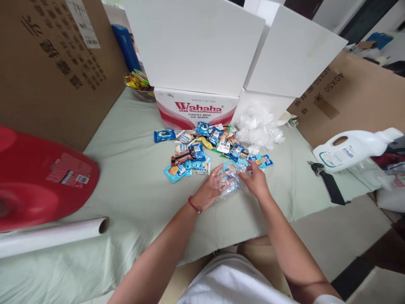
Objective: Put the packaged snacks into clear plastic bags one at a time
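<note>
A crinkled clear plastic bag (230,188) lies between my two hands near the middle of the table. My left hand (211,189), with a red string on its wrist, has its fingers in and around the bag's left side. On the other side, my right hand (255,180) pinches the bag's upper right edge between thumb and fingers. A light blue snack packet (229,166) shows at the top of the bag; whether it is inside or behind, I cannot tell. Just beyond my hands spreads a pile of small wrapped snacks (215,137).
A Wahaha carton (199,109) stands behind the snacks, beside a heap of clear plastic bags (261,128). To the right are a white jug (354,147) and a black-handled tool (330,185). A red container (41,177) and a white roll (57,234) are at left.
</note>
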Demonstrator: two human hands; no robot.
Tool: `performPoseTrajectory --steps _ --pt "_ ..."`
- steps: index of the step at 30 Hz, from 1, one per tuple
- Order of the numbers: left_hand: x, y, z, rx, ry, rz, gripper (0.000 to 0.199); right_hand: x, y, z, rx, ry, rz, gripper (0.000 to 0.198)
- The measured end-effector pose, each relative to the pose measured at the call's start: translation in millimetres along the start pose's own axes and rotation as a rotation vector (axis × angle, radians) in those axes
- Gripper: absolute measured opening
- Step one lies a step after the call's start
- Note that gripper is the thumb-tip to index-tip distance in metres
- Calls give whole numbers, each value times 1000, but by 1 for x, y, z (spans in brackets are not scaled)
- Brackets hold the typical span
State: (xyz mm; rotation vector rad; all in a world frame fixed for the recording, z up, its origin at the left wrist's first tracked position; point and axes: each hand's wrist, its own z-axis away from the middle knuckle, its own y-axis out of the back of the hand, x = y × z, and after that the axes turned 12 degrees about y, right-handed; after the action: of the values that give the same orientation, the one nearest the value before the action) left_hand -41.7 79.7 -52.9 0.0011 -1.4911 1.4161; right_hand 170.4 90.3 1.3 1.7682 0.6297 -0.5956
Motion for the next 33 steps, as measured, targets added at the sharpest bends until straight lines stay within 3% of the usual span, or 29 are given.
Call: performPoseTrajectory --steps 3,7,11,19,24,33 --pt "2 0 0 80 -44 -1 85 2 -7 -4 -52 12 -98 28" --pt "3 -2 -5 265 -70 69 64 -3 -7 4 -3 74 -206 25" --pt "1 -5 -11 450 -87 10 59 -5 -1 16 3 107 -289 23" --pt "2 -9 -9 489 -101 -46 50 8 44 54 -28 340 -329 12" --pt "1 -12 -11 541 -103 -66 44 11 79 88 -190 492 -130 12" --pt "-1 -11 -12 577 -121 -59 43 29 101 143 -455 583 39 23"
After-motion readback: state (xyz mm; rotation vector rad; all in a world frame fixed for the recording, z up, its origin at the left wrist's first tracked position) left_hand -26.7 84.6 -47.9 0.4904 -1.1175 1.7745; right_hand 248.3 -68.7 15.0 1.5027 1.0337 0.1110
